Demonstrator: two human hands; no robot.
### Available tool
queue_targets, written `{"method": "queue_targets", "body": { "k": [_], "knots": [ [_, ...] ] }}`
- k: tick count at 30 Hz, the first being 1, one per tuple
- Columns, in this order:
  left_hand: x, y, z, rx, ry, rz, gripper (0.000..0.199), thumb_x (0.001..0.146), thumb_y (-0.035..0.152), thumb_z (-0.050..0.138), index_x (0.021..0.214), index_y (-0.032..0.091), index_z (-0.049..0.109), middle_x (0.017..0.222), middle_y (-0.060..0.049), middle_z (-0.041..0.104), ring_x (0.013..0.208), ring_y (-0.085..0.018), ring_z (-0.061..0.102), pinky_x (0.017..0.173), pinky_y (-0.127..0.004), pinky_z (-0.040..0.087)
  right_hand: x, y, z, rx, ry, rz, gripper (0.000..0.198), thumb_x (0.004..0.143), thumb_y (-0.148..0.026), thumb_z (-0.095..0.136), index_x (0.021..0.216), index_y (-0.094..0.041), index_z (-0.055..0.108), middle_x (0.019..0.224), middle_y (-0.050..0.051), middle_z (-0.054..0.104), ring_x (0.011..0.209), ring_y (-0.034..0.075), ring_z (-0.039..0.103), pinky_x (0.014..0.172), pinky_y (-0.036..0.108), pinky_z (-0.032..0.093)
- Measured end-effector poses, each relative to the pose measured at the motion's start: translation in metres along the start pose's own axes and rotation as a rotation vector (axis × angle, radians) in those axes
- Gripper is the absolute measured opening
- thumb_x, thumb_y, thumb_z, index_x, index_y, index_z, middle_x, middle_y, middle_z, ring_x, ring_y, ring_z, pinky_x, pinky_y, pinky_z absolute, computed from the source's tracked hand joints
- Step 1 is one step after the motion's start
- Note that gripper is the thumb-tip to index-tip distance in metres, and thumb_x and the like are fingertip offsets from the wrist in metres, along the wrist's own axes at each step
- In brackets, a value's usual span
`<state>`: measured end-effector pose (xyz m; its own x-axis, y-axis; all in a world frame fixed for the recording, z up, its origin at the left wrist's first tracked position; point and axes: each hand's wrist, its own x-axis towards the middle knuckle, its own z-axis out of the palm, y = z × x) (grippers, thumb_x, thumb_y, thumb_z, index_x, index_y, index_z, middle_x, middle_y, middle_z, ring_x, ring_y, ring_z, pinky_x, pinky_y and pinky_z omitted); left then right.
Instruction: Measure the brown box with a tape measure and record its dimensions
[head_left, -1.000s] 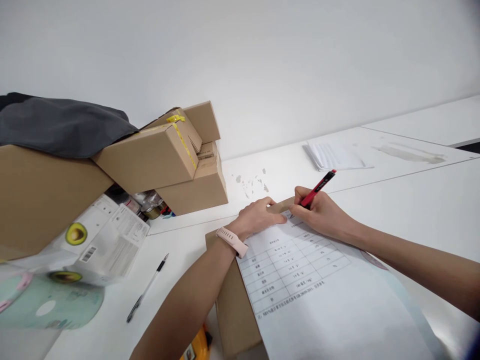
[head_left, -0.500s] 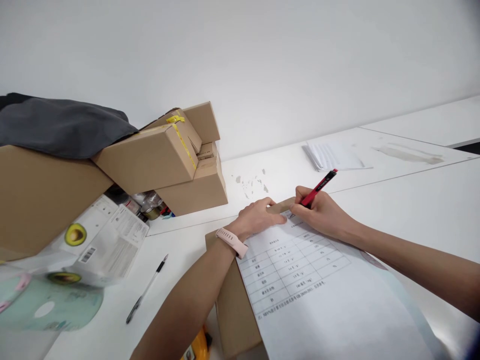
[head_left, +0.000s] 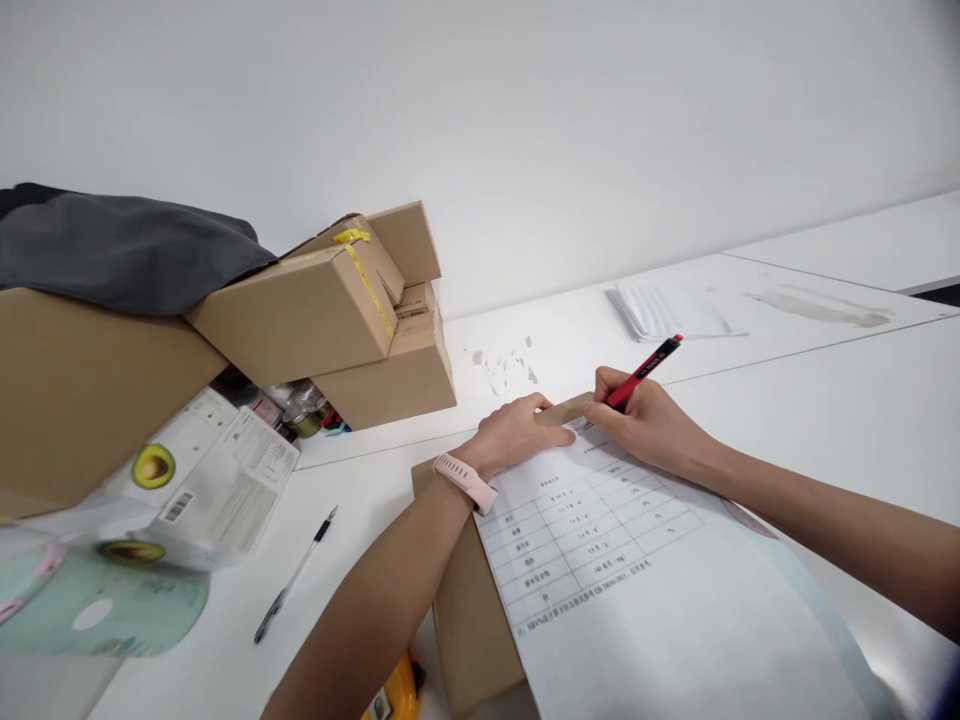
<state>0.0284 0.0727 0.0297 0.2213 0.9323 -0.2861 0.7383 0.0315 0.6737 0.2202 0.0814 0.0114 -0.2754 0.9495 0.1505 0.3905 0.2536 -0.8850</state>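
Observation:
My right hand (head_left: 645, 420) is closed around a red and black pen (head_left: 643, 373), which tilts up to the right. The pen's tip is hidden behind my fingers, near the top edge of a printed sheet (head_left: 645, 640). The sheet bears a table of text and lies over a flat piece of brown cardboard (head_left: 469, 610). My left hand (head_left: 514, 435) rests on the sheet's upper left part, thumb and index finger apart, thumb pointing right towards the pen hand. A pink wristband (head_left: 466, 482) sits on my left wrist.
A black and clear pen (head_left: 296, 575) lies left of my left arm. Brown boxes (head_left: 300, 315) are stacked at the left, dark cloth (head_left: 127, 250) on top. An avocado-printed package (head_left: 217, 480) is below them. Stacked papers (head_left: 671, 312) lie at the back right. Something yellow (head_left: 397, 695) shows by my arm.
My right hand and the red pen have shifted very slightly to the right. The left hand remains in place on the sheet.

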Motion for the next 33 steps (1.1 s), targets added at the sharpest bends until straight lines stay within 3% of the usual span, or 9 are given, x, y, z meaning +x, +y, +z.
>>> {"method": "queue_targets", "body": {
  "k": [33],
  "knots": [
    [-0.0009, 0.0006, -0.0006, 0.008, -0.012, 0.0, 0.041, 0.073, 0.052, 0.065, 0.106, 0.028, 0.059, 0.103, -0.004, 0.067, 0.095, -0.028, 0.061, 0.071, -0.036, 0.045, 0.0015, 0.0035, 0.0, 0.017, 0.007, 0.008, 0.026, 0.076, -0.021, 0.06, 0.065, -0.023, 0.037, 0.054, -0.008, 0.03, 0.052, 0.01, 0.027, 0.049, 0.029, 0.02]
  ]
}}
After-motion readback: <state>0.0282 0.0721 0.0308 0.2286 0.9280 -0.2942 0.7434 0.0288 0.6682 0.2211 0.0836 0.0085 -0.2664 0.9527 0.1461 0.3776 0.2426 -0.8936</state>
